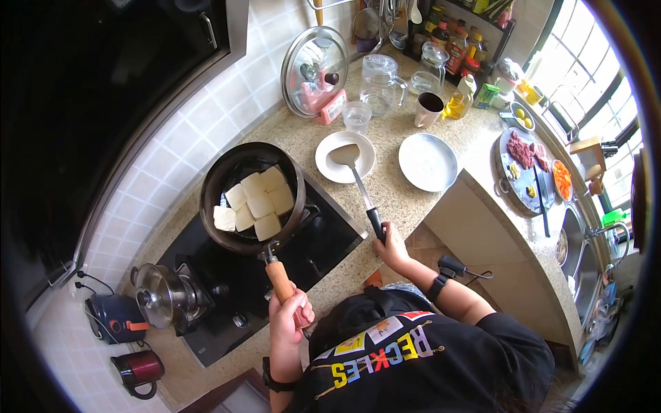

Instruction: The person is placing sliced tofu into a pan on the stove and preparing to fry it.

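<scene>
head view: left hand [289, 318] grips the wooden handle of the pan [227, 168] on the stove [323, 241]. tofu slabs [255, 203] lie inside, pale on top, so frying looks barely begun. right hand [392, 246] closes around the spatula [363, 193], its blade resting on a white plate [329, 172].

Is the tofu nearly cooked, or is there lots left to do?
Done: the tofu blocks sit in the pan on the stove. In hand: the left hand grips the pan handle, the right hand the spatula, blade on a white plate. Left: the tofu looks pale, so probably browning.
</scene>
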{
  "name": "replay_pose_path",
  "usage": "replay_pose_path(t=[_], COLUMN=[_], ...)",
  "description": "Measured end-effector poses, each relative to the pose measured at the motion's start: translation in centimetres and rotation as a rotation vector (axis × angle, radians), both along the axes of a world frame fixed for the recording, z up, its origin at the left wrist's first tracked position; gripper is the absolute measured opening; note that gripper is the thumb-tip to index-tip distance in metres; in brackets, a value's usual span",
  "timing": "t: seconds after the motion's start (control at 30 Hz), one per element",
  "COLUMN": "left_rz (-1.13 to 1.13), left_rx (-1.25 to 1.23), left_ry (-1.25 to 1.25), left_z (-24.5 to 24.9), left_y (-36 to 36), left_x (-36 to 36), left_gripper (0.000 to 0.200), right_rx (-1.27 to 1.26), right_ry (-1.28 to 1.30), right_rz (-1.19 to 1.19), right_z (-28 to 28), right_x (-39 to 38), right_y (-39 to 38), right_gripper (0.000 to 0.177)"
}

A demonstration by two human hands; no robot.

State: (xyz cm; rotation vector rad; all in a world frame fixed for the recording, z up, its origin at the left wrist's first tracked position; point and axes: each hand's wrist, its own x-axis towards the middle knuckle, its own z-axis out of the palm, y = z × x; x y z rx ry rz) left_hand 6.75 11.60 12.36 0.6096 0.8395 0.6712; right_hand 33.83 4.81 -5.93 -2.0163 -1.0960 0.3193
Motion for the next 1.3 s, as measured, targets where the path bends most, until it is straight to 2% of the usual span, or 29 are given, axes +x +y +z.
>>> replay_pose_path(t=[0.23, 0.3, 0.33, 0.4, 0.43, 0.53, 0.57, 0.6, 0.67, 0.73, 0.77, 0.8, 0.83, 0.87, 0.9, 0.93, 1.0, 1.03, 1.07, 1.17, 1.3], left_rz=[0.016, 0.021, 0.021, 0.024, 0.014, 0.021, 0.02, 0.01, 0.006, -0.003, 0.007, 0.01, 0.014, 0.001, -0.005, -0.012, -0.02, -0.029, -0.035, 0.021, -0.007], left_rx=[-0.025, -0.019, -0.016, -0.016, -0.026, -0.057, -0.054, -0.048, -0.035, -0.032, -0.03, -0.016, -0.002, 0.061, 0.075, 0.089, 0.107, 0.135, 0.119, 0.13, 0.143], left_ry=[-0.045, -0.041, -0.037, -0.042, -0.056, -0.075, -0.074, -0.075, -0.038, -0.042, -0.04, -0.005, 0.03, 0.062, 0.083, 0.103, 0.191, 0.18, 0.139, 0.044, 0.051], left_z=[-0.5, -0.4, -0.4, -0.5, -0.5, -0.4, -0.5, -0.6, -0.8, -0.9, -0.7, -0.4, -0.3, -0.5, -1.1, -1.5, -1.8, -1.1, -2.0, -0.8, 2.3], left_y=[-0.1, -0.1, -0.1, -0.1, -0.1, -0.1, 0.0, 0.0, 0.0, 0.0, 0.0, -0.1, 0.0, 0.1, 0.2, 0.4, 0.4, 0.4, 0.4, -1.1, -4.7], left_x=[-0.1, -0.1, -0.1, -0.2, -0.1, -0.2, -0.4, -0.4, -0.4, -0.4, -0.3, -0.1, 0.1, 0.2, 0.1, 0.0, -0.1, -0.2, -0.5, -0.1, -2.8], left_gripper=[0.021, 0.021, 0.021, 0.021, 0.021, 0.023, 0.024, 0.024, 0.022, 0.023, 0.023, 0.022, 0.022, 0.021, 0.021, 0.021, 0.029, 0.039, 0.047, 0.054, 0.054], right_rx=[-0.26, -0.316, -0.314, -0.566, -0.602, -0.642, -0.564, -0.551, -0.416, -0.34, -0.161, -0.181, -0.174, -0.214, -0.394, -0.308, -0.372, -0.345, -0.333, -0.349, -0.326], right_ry=[0.071, -0.266, -0.268, -0.114, -0.091, -0.12, -0.233, -0.262, -0.128, 0.294, 0.563, 0.948, 1.164, 1.266, 1.439, 1.544, 1.68, 1.56, 1.513, 1.366, 1.407], right_rz=[0.017, 0.108, 0.114, 0.14, 0.153, 0.146, 0.101, 0.099, 0.147, 0.396, 0.574, 0.643, 0.694, 0.79, 0.89, 0.663, 0.549, 0.562, 0.574, 0.639, 0.791], right_z=[2.4, 2.8, 3.3, 4.7, 4.5, 4.4, 5.0, 5.9, 8.8, 13.1, 12.7, 14.8, 16.9, 16.2, 17.0, 16.3, 16.5, 17.1, 15.5, 17.2, 18.0], right_x=[-0.6, -0.5, -0.5, -0.6, -0.4, -0.1, -0.7, -1.0, -2.0, -4.1, -5.5, -7.5, -9.6, -11.5, -12.5, -14.7, -15.8, -15.8, -15.9, -15.5, -17.5], right_y=[0.5, 0.4, 0.5, 0.8, 0.8, 1.0, 1.2, 1.4, 2.3, 3.8, 4.6, 5.0, 5.1, 5.5, 6.5, 7.1, 8.6, 8.5, 8.8, 7.9, 4.9], right_gripper=[0.053, 0.058, 0.058, 0.06, 0.065, 0.078, 0.083, 0.075, 0.062, 0.048, 0.04, 0.042, 0.048, 0.059, 0.061, 0.049, 0.038, 0.028, 0.026, 0.027, 0.033])
